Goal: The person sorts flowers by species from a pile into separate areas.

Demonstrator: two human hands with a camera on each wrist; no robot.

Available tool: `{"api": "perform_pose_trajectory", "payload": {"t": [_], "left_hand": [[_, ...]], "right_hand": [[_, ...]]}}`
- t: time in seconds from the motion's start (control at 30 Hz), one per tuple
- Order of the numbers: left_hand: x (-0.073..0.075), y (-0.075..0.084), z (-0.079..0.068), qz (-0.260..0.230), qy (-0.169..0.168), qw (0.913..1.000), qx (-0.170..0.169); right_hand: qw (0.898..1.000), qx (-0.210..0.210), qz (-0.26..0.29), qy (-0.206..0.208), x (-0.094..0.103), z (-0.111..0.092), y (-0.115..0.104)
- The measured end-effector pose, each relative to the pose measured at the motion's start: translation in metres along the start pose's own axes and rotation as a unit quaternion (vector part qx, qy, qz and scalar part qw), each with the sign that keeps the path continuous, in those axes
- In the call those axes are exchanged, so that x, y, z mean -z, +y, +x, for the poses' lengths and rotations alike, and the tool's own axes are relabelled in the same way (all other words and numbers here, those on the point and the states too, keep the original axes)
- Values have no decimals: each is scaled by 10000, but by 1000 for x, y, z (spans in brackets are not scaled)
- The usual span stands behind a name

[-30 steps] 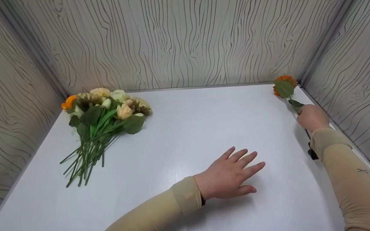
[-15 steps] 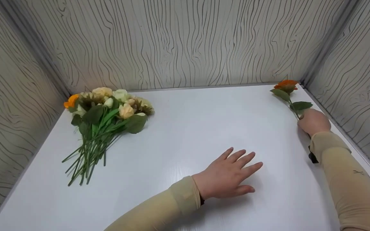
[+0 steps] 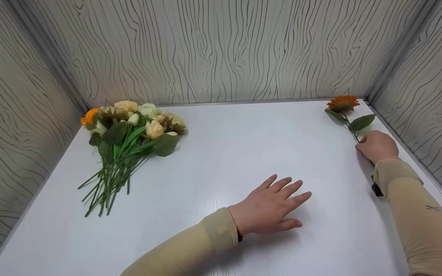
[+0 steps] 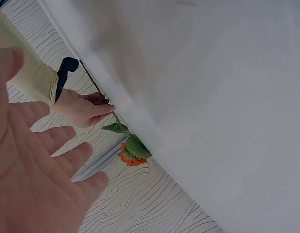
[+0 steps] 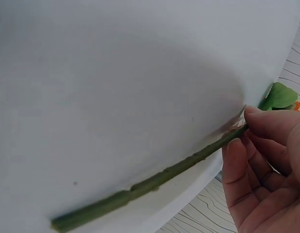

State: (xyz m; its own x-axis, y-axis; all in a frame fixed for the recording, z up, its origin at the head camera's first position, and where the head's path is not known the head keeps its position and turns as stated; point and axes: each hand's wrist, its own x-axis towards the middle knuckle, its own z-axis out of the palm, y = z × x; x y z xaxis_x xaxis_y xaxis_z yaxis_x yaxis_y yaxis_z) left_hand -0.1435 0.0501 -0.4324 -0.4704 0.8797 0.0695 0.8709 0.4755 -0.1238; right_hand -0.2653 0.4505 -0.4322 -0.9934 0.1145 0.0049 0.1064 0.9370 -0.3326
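At the far right of the table, my right hand (image 3: 379,146) pinches the stem (image 5: 169,174) of an orange flower (image 3: 343,104) between thumb and fingers. The flower head points to the back right corner, with two green leaves (image 3: 362,122) below it. In the right wrist view the cut stem end reaches toward the lower left, low over the white surface. My left hand (image 3: 269,207) is spread palm down above the front middle of the table, fingers straight, holding nothing. The left wrist view shows its fingers (image 4: 58,138) apart, with the right hand and flower beyond.
A bunch of cream, peach and orange flowers (image 3: 154,129) lies at the back left, its green stems (image 3: 109,184) pointing to the front. The white table (image 3: 221,153) is bounded by wood-grain patterned walls (image 3: 225,50) at the back and both sides.
My right hand has drawn the orange flower slightly toward the front, and the flower has turned so its petals and leaves show differently. The left hand stays spread. The view has shifted slightly.
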Motion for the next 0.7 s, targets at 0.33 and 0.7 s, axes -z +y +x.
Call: {"api": "perform_pose_trajectory", "payload": {"t": [0.33,0.7], "left_hand": [[1,-34,-21,-483,85,9983,320],[-2,-126,-99,-777,861,9728,2008]], "right_hand": [[9991,-64,337,248,8,-6,-23],[9873,1536,289,273,-21,-33,-148]]}}
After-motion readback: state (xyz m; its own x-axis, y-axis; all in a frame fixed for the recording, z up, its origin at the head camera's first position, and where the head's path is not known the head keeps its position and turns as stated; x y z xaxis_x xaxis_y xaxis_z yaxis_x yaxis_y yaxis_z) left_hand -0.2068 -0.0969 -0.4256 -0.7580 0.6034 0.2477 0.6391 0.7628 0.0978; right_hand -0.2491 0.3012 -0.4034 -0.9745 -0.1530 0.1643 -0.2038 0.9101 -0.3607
